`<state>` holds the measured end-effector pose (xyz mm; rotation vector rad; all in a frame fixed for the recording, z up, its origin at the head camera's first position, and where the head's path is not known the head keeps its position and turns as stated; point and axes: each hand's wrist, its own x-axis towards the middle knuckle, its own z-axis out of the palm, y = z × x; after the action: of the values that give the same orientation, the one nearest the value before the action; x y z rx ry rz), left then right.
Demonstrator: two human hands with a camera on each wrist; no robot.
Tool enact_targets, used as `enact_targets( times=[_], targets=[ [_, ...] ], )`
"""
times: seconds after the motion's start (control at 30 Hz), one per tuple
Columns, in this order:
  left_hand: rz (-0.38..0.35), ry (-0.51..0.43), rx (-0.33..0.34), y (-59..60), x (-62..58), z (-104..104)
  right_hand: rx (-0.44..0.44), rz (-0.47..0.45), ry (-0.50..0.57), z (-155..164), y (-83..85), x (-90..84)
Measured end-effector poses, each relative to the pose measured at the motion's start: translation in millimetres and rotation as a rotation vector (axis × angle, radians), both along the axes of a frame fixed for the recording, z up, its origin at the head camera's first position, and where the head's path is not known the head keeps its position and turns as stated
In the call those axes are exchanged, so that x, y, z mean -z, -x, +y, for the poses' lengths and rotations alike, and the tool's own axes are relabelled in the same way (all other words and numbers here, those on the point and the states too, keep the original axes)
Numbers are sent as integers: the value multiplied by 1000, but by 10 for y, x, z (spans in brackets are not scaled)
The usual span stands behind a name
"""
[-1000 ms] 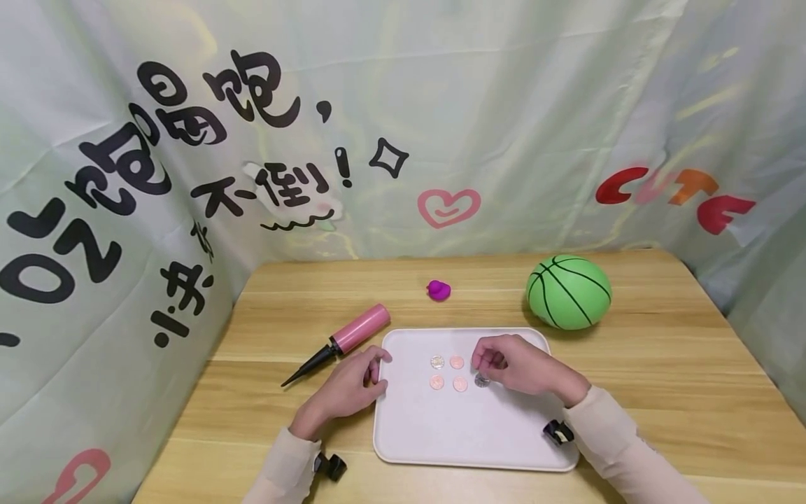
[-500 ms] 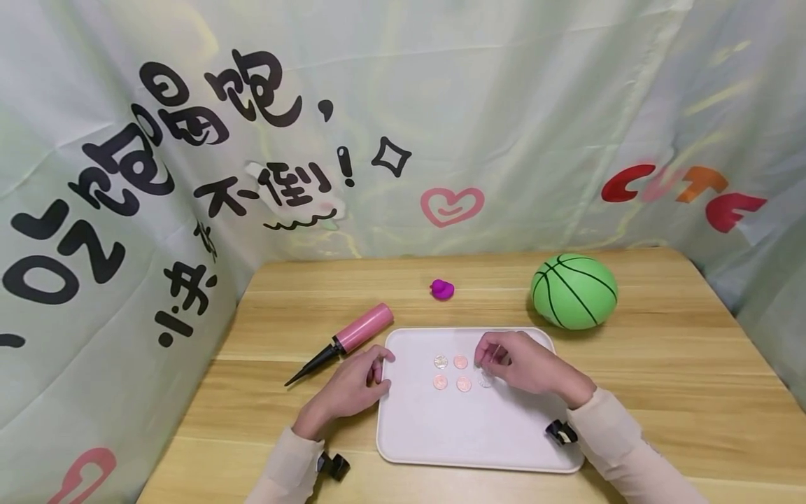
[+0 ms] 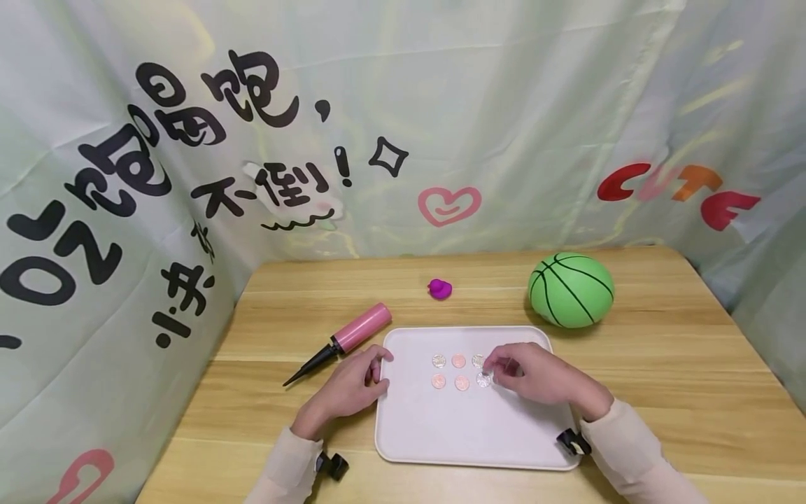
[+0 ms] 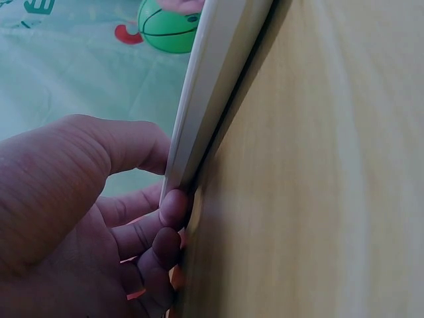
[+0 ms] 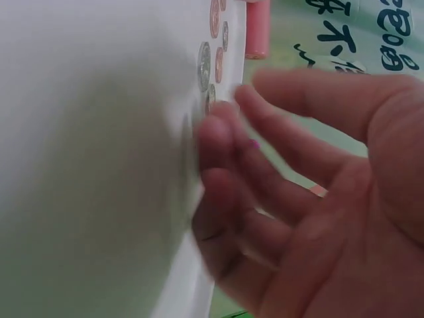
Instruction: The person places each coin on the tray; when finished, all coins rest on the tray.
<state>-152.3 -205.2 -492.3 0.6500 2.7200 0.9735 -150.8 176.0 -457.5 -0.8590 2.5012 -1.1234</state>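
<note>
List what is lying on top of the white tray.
On the tray lie six coins in two rows. The right hand touches the nearest-right one; anything beneath that hand is hidden.

White tray (image 3: 466, 434), copper and silver coins (image 3: 460, 371), green black-lined ball (image 3: 570, 290)

Head view: bright, even, diffuse lighting, apparently from above; focus sharp across the frame. Soft short shadow under the green ball (image 3: 570, 290); faint shadows beneath both hands. Mild sheen on the white tray (image 3: 466, 434) and glossy streaks on the backdrop curtain (image 3: 504, 105). Wide-angle bowing at the frame edges. Left wrist view: table surface (image 4: 318, 165) smeared, close range, out of focus. Right wrist view: fingers (image 5: 225, 142) motion-blurred; tray washed out to near white.
</note>
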Motion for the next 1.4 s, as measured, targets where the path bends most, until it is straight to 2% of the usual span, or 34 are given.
enact_targets(
  times=[0.13, 0.53, 0.83, 1.0, 1.1, 1.27, 1.4],
  targets=[
    [-1, 4, -3, 8, -13, 0, -40, -14, -27, 1, -46, -5],
    [12, 11, -5, 33, 3, -9, -34, -40, -30, 20, -89, 8],
    [20, 17, 2, 37, -14, -27, 45, 65, 38, 32, -114, 35],
    [-27, -19, 33, -46, -92, -82, 87, 87, 49, 55, -127, 18],
    [-30, 4, 47, -100, -175, -74, 117, 90, 46, 82, -127, -14],
    [29, 124, 8, -141, -303, 21, 146, 137, 70, 112, -104, -79],
    [94, 164, -18, -157, -391, 86, 172, 182, 64, 104, -79, -131]
  ],
)
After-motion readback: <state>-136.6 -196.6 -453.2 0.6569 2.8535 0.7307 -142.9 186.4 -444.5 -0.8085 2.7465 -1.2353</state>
